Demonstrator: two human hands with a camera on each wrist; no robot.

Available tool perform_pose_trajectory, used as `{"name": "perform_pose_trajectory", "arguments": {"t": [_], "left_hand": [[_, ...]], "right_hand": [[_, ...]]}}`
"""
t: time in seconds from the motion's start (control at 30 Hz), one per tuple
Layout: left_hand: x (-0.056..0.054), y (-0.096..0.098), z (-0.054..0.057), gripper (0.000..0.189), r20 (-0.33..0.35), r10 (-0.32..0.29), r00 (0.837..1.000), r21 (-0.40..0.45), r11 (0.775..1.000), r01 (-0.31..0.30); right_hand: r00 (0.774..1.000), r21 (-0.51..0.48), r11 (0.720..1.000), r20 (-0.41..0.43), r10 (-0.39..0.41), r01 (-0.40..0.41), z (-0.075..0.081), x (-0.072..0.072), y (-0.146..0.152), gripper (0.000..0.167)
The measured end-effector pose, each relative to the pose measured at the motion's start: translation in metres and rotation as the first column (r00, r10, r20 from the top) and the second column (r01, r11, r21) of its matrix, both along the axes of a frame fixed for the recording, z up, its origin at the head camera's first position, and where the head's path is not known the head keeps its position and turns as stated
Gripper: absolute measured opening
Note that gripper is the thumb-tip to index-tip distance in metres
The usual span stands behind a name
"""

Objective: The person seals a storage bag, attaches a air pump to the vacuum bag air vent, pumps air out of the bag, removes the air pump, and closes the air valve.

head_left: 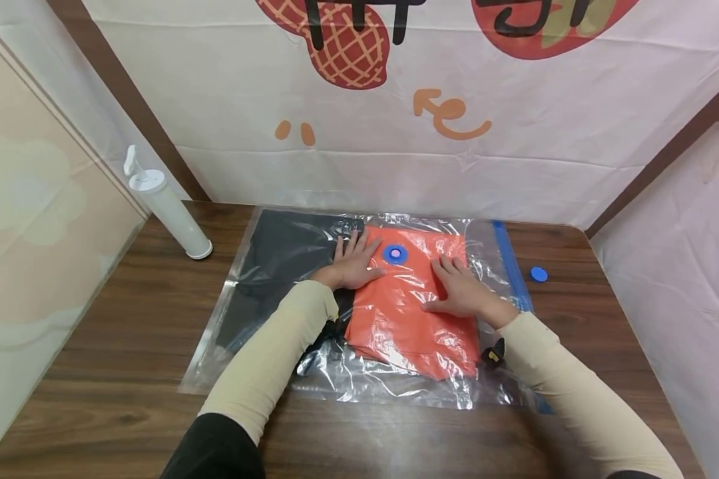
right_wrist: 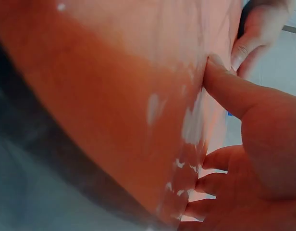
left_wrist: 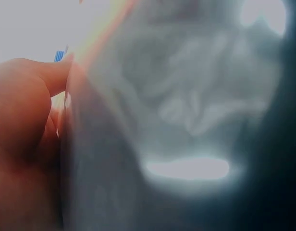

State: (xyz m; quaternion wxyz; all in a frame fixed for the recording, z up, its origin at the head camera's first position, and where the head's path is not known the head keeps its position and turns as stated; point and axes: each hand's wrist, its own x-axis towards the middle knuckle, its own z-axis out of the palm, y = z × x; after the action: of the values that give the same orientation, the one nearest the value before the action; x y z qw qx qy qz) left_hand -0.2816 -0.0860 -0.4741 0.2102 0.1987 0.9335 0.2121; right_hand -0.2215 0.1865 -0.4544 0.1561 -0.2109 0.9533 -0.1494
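Observation:
A clear plastic vacuum storage bag [head_left: 329, 382] lies flat on the table, with folded orange cloth [head_left: 395, 313] and folded black cloth [head_left: 281, 249] side by side inside it. A round blue valve [head_left: 395, 254] with a pale centre sits over the orange cloth. My left hand [head_left: 352, 266] rests on the bag with fingers spread, where the black and orange cloth meet. Fingers spread too, my right hand [head_left: 460, 293] presses on the right side of the orange cloth. In the right wrist view its fingertips [right_wrist: 213, 62] touch the shiny film.
A white hand pump [head_left: 170, 209] stands upright at the table's back left. The bag's blue zip edge [head_left: 512, 266] runs along its right side. Right of that, a small blue cap [head_left: 538, 274] lies on the wooden table [head_left: 126, 372]. A printed cloth wall [head_left: 371, 173] rises behind.

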Motion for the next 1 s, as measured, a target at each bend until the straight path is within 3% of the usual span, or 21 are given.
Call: {"name": "perform_pose_trajectory", "arguments": {"t": [0.33, 0.43, 0.5, 0.67, 0.73, 0.8, 0.87, 1.0], "left_hand": [[-0.003, -0.002, 0.005, 0.079, -0.011, 0.038, 0.999, 0.114, 0.993, -0.037], [-0.005, -0.002, 0.006, 0.075, 0.002, 0.068, 0.998, 0.192, 0.979, -0.067], [-0.006, -0.002, 0.008, 0.068, 0.039, 0.115, 0.993, 0.296, 0.948, -0.122], [-0.005, -0.009, 0.02, 0.05, 0.151, 0.226, 0.962, 0.51, 0.816, -0.272], [-0.006, -0.012, 0.025, 0.045, 0.13, 0.241, 0.962, 0.529, 0.804, -0.273], [-0.006, -0.016, 0.03, 0.04, 0.067, 0.254, 0.965, 0.542, 0.803, -0.249], [-0.005, -0.02, 0.035, 0.034, 0.006, 0.275, 0.961, 0.571, 0.789, -0.229], [0.003, -0.033, 0.048, 0.025, -0.095, 0.325, 0.941, 0.641, 0.743, -0.191]], "right_hand": [[0.999, 0.019, 1.0, 0.034, 0.0, 0.0, 0.004, -0.001, 0.0, 0.103], [0.999, 0.035, 0.999, 0.047, -0.012, 0.01, 0.005, 0.0, 0.0, 0.103], [0.999, 0.05, 0.999, 0.048, -0.014, 0.012, 0.005, 0.0, 0.0, 0.103], [0.999, 0.075, 0.997, 0.037, -0.001, -0.002, 0.004, -0.002, 0.0, 0.101], [0.999, 0.081, 0.997, 0.034, 0.002, -0.005, 0.005, -0.001, 0.0, 0.101], [1.0, 0.081, 0.997, 0.031, 0.004, -0.006, 0.005, -0.001, 0.0, 0.1], [0.999, 0.078, 0.997, 0.033, 0.006, -0.009, 0.006, -0.001, -0.001, 0.101], [0.999, 0.07, 0.997, 0.038, 0.008, -0.011, 0.005, -0.001, -0.001, 0.101]]}}
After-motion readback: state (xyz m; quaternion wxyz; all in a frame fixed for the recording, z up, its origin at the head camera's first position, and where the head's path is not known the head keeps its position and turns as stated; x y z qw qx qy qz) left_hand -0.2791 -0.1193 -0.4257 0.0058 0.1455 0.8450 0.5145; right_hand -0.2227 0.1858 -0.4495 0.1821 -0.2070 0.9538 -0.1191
